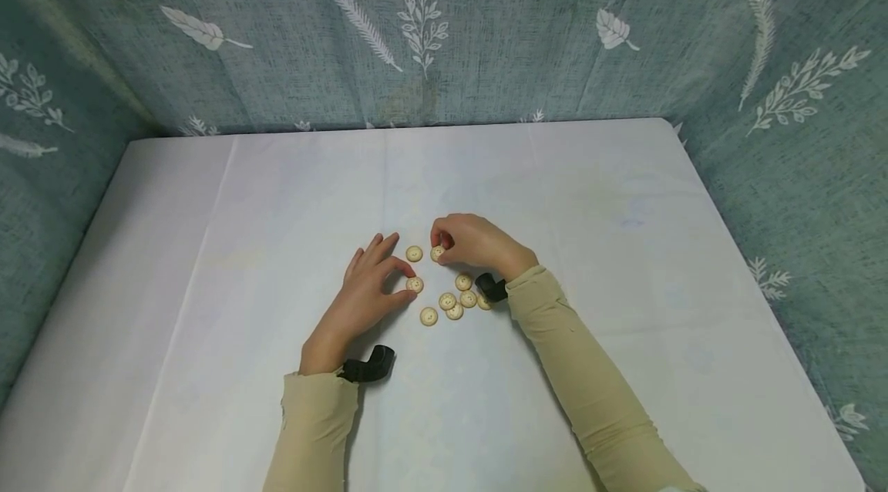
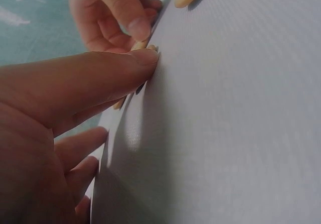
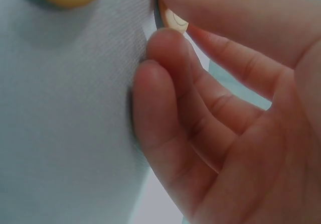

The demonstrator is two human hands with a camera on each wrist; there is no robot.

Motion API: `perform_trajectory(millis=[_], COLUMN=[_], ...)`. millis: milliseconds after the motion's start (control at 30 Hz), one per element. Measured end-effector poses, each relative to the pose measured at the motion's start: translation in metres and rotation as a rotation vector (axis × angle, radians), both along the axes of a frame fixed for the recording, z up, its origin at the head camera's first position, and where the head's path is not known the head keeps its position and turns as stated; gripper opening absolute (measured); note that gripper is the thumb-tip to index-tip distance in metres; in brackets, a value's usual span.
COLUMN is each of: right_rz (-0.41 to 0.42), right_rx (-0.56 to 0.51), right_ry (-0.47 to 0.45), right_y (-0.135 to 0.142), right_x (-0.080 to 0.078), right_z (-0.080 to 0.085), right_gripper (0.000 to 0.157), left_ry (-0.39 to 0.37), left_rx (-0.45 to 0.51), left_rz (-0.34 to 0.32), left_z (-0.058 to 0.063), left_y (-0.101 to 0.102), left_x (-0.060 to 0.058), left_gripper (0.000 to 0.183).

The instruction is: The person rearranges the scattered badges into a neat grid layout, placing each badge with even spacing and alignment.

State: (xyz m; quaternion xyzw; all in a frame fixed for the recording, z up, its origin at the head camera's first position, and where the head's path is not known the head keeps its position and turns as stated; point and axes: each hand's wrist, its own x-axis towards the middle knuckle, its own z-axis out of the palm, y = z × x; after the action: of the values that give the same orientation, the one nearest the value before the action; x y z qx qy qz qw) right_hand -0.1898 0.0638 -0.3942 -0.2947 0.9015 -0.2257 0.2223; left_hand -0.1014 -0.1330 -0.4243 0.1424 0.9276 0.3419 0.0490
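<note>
Left grip (image 1: pixel 364 301), right grip (image 1: pixel 479 242): one button (image 1: pixel 415 285) each; apparently seven loose buttons (image 1: pixel 468 299).

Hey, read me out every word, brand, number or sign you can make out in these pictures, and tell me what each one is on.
No readable text anywhere.
Cream round buttons: fine dark marks on their faces, too small and blurred to tell whether any are letters.
Green fabric backdrop: white leaf and sprig prints, no writing.
White tablecloth: no legible words or numbers.
Black wrist devices: no lettering visible.
</note>
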Motion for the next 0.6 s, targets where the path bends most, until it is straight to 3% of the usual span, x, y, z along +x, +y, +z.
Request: perform_trajectory(millis=[600], right_rz=[-0.048], right_rx=[-0.03], right_ry=[0.046], right_y=[-0.001], right_x=[0.0028], right_z=[-0.0001], right_gripper=[0.016], left_ry=[0.008], left_rx=[0.008], left_rz=[0.005], left_z=[-0.0011], left_y=[-0.0013], left_x=[0.0012], left_gripper=[0.02])
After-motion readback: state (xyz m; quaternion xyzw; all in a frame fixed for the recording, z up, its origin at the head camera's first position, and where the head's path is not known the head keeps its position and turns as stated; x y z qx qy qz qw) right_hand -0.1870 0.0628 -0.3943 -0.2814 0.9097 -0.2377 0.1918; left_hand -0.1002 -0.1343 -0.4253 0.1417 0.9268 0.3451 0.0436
